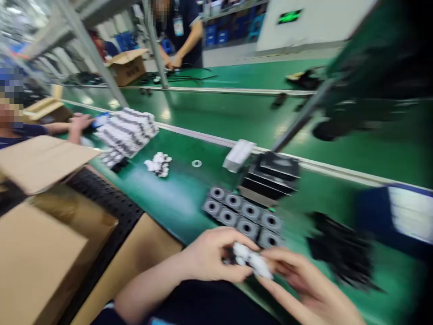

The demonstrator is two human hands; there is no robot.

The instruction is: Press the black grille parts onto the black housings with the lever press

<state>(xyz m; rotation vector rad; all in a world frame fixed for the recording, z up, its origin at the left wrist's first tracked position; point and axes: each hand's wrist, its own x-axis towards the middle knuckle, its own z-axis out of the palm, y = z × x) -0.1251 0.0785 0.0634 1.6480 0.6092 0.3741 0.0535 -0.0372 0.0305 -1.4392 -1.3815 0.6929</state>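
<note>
My left hand [211, 255] is closed round a clump of small white and black parts [253, 262], gripped between thumb and fingers. From the other side, my right hand [301, 282] pinches the white end of the same clump. Motion blur hides what kind of parts they are. Just beyond my hands lies a block of grey square pieces with dark round holes [238, 216], set in two rows. A loose pile of similar white and black parts [158, 163] rests farther left on the green bench [179, 198].
Black boxes [274, 176] and a white block [238, 155] stand behind the grey pieces. Thin black strips [341, 248] lie at right, near a blue bin [379, 221]. Open cartons [43, 253] crowd the left. A stacked striped bundle [130, 131] sits by a co-worker's hand [79, 126].
</note>
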